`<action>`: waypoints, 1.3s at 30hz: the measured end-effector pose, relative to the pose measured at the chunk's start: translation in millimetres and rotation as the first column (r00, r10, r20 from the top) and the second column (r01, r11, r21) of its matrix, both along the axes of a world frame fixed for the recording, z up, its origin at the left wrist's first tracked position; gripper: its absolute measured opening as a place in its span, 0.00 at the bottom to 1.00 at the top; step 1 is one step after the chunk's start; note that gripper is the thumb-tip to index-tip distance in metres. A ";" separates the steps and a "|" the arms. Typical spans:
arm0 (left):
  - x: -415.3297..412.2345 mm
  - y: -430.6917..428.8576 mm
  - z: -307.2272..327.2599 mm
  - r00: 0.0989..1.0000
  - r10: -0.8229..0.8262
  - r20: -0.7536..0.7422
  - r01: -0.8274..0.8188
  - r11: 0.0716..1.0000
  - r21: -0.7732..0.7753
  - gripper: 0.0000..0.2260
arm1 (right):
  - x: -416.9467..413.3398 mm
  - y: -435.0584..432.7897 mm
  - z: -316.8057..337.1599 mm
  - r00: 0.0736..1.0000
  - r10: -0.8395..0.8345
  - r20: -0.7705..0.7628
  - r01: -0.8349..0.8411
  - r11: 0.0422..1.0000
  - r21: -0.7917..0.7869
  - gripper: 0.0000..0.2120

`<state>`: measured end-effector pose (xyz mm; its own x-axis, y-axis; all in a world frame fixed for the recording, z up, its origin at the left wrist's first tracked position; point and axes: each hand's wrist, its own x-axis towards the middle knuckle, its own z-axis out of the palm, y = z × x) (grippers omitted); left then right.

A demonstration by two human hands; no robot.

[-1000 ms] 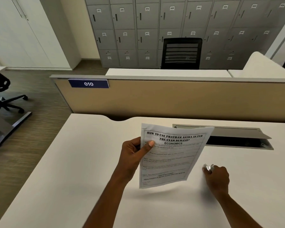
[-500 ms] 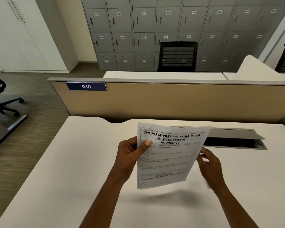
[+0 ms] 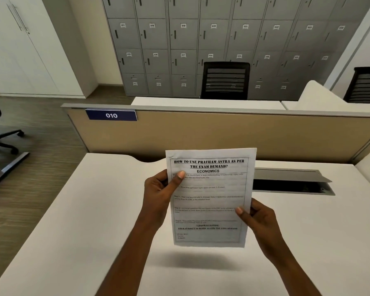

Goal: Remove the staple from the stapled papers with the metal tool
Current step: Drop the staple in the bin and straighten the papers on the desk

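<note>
Two grips are holding the papers (image 3: 209,197) upright in the air over the middle of the desk (image 3: 94,221), with the printed side facing the camera. The papers are thin white rectangular sheets, printed in black inside a ruled border, and the upper left corner is looking slightly crumpled. The left grip (image 3: 158,193) is pinching the sheets' left edge in its upper half, its thumb lying flat over the first text lines and its fingers curling behind. The right grip (image 3: 260,218) is pinching the right edge lower down, thumb on the front, fingers behind. The papers are sitting between the two grips, touching both and clear of the desk, and are casting a soft shadow toward its near edge.

The desk is smooth, matt and off-white, with a curved notch cutting into its far edge. Near that edge, right of the papers, a rectangular hatch (image 3: 291,186) is lying sunk in the desk, its grey lid tilting open. Its inside is showing dark, and its contents cannot be told. A tan partition (image 3: 222,135) is running along the far edge, carrying a blue plate (image 3: 111,115) reading 010.
</note>
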<state>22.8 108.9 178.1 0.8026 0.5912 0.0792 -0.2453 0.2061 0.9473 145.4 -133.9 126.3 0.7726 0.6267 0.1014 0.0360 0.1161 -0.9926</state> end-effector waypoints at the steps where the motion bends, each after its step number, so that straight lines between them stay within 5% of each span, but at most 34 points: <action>1: 0.8 0.1 -0.8 1.000 0.011 -0.001 -0.011 1.000 -0.003 0.11 | -1.6 1.3 -0.1 1.000 -0.027 0.006 0.027 1.000 -0.001 0.12; 16: -13.4 -37.3 -85.1 0.969 0.057 -0.242 -0.065 0.998 -0.024 0.06 | 19.2 14.7 -12.3 0.968 -0.249 -0.012 0.248 0.967 -0.063 0.07; 23: -4.3 -40.1 -132.6 0.909 0.150 -0.388 -0.161 0.987 0.003 0.04 | 10.9 6.7 -71.0 0.952 -0.274 -0.133 0.227 0.929 -0.291 0.12; 29: 2.4 -50.2 -179.7 0.793 0.215 -0.569 -0.155 0.976 0.153 0.06 | 4.0 5.9 -120.4 0.909 -0.418 0.003 0.360 0.779 -0.513 0.12; 39: 18.7 -52.7 -195.4 0.656 0.251 -0.712 0.142 0.885 0.444 0.03 | -0.2 -1.0 -140.9 0.906 -0.335 0.259 0.422 0.649 -0.633 0.09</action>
<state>41.5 56.2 -17.3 0.6691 0.6940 -0.2658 0.5706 -0.2506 0.7820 145.2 -134.9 -14.7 0.9684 0.2170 -0.1227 0.0378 -0.6143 -0.7881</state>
